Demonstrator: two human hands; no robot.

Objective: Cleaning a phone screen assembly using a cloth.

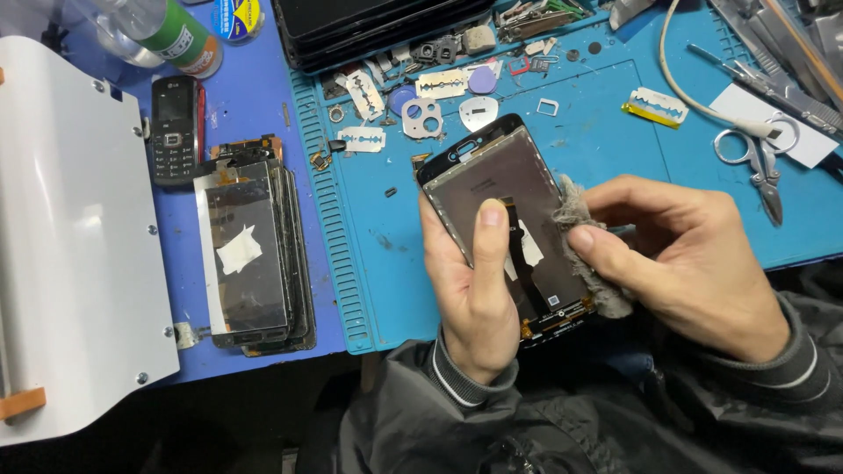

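In the head view, at frame centre above the blue mat (pixel 597 132), the left hand (pixel 474 290) clamps the screen (pixel 518 219) while right-hand fingers (pixel 606 241) pinch a cloth (pixel 580 219); hard rubbing could tear its ribbon cable (pixel 518 263).

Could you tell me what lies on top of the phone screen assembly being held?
On the phone screen assembly lie the left thumb and a grey cloth wad; the surface beneath them is hidden.

Both bare hands, left hand (pixel 474 298) and right hand (pixel 685 254), emerge from dark grey shiny jacket sleeves (pixel 421 421) ending in ribbed knit cuffs (pixel 457 377) with pale stripes.
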